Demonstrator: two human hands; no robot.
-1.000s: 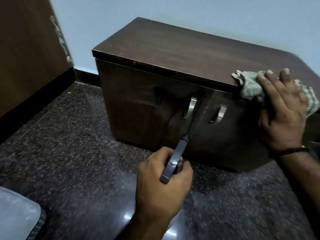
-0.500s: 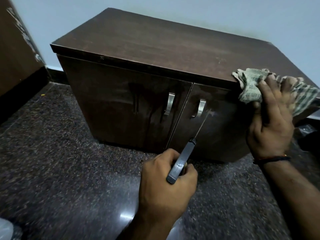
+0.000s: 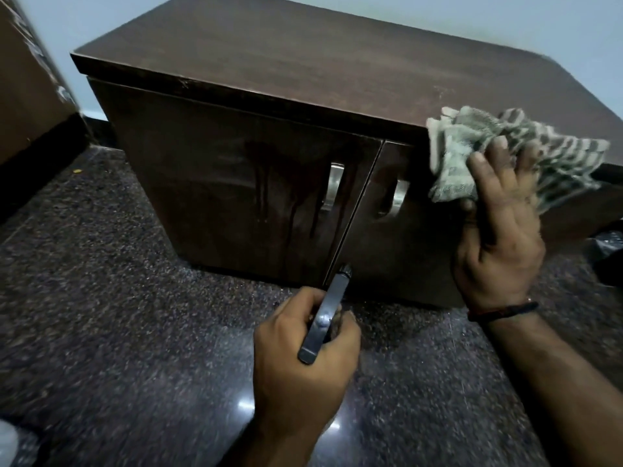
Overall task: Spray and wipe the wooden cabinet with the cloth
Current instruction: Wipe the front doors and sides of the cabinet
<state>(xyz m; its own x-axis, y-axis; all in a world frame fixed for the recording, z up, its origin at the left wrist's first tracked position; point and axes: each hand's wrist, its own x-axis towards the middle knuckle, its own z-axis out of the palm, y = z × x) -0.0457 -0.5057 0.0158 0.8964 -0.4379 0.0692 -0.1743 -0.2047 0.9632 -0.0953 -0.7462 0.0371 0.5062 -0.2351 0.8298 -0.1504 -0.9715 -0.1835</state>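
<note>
A low dark wooden cabinet (image 3: pixel 303 72) with two doors and two metal handles stands on the floor against a pale wall. Wet drip streaks run down its left door (image 3: pixel 269 183). My left hand (image 3: pixel 303 362) grips a dark spray bottle head (image 3: pixel 325 318), nozzle pointing at the bottom of the gap between the doors. My right hand (image 3: pixel 499 237) presses a crumpled checked cloth (image 3: pixel 472 153) against the upper right front edge of the cabinet. The bottle's body is hidden under my left hand.
A dark speckled stone floor (image 3: pixel 135 332) surrounds the cabinet. A brown wooden panel with a black skirting (image 3: pixel 30 106) stands at the left. A dark object (image 3: pixel 606 251) lies on the floor at the right edge. Something pale (image 3: pixel 8 443) shows at the bottom left corner.
The view has shifted closer to the cabinet. My right hand with the cloth has slid from the top edge down onto the right door's upper front. My left hand keeps the sprayer aimed at the doors.
</note>
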